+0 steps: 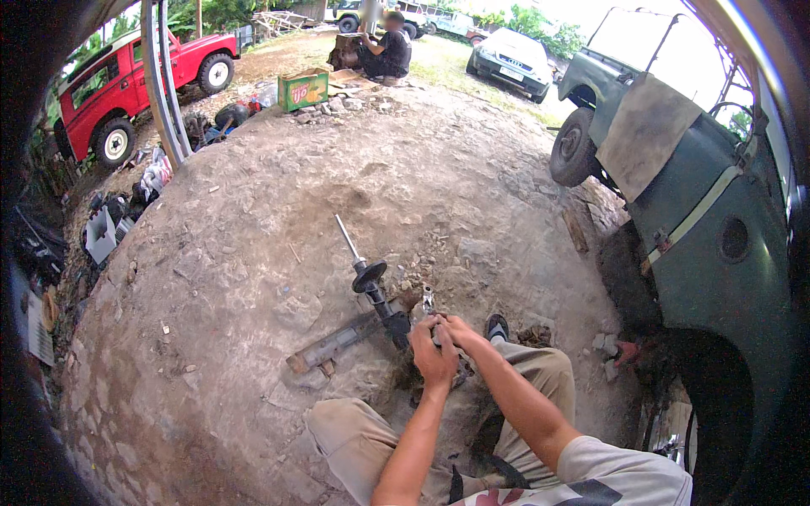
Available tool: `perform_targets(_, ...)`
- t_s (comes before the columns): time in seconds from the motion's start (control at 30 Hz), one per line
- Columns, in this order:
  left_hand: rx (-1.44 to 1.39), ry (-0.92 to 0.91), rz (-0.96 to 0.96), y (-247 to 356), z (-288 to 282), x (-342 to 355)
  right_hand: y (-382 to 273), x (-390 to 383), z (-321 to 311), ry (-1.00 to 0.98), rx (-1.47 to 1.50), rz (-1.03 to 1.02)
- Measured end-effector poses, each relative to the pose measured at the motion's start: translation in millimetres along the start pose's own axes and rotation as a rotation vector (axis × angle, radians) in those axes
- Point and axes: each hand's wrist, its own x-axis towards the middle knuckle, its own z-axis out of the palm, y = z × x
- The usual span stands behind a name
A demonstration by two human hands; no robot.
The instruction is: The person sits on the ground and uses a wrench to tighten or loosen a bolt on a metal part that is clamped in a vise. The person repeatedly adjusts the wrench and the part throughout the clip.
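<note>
The shock absorber (371, 281) is seemingly propped by a bar (332, 347); left hand (434, 352) and right hand (460, 331) are held together, fingers curled, grip indiscernible.

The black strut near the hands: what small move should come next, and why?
Perhaps steady the black strut with the left hand: the strut crosses over a metal bar, unclamped as far as I can see, and the right hand is close beside the left, near the strut's lower end. Whether either hand touches the strut, I can't tell.
</note>
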Motion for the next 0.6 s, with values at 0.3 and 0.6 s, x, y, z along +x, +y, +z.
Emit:
perform_targets(0.3, -0.010, 0.017, -0.081, -2.4, -6.4, 3.8, -26.1, -19.7, -5.4, -0.053, -0.110, 0.043)
perform_targets(0.6, -0.015, 0.016, -0.058, 5.2, -8.8, 3.2, -30.6, -22.2, -9.5, -0.098, -0.116, 0.041)
